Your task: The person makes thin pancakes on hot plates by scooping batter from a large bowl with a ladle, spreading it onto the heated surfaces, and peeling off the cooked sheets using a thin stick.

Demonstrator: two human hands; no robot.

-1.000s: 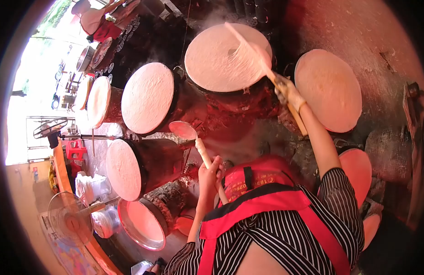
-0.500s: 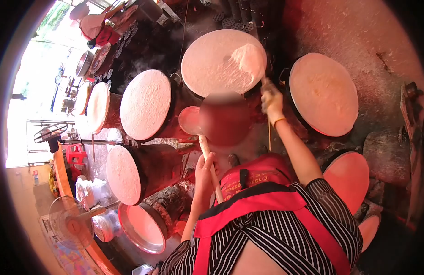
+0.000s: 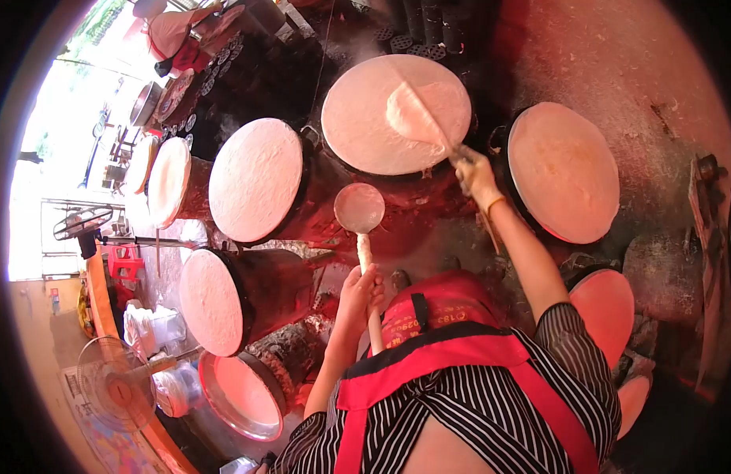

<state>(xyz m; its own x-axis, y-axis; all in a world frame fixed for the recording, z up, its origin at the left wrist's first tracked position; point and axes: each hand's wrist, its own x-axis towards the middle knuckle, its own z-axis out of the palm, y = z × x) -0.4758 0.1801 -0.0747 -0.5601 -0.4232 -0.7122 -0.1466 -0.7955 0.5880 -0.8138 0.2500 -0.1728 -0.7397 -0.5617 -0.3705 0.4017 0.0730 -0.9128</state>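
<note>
My left hand (image 3: 360, 292) is wrapped round the long pale handle (image 3: 365, 253) of a ladle. The ladle's round bowl (image 3: 359, 208) hangs in front of the nearest griddle. My right hand (image 3: 477, 180) grips a long thin spreader (image 3: 424, 107), its blade lying across that round griddle (image 3: 353, 118). Pale batter coats the griddle, and a thicker, wet-looking patch of batter (image 3: 407, 114) lies against the blade. The spreader's lower end sticks out below my right hand.
More round griddles coated with pale batter stand at left (image 3: 255, 180) and right (image 3: 564, 172). A batter-filled basin (image 3: 239, 395) sits at lower left, near a fan (image 3: 116, 383) and a red stool (image 3: 124, 262). Another person (image 3: 172, 35) stands at the far upper left.
The ladle has moved to the right, in front of the griddle. The spreader has tilted left across the griddle, and the thick batter patch lies further left. My right hand has shifted slightly right.
</note>
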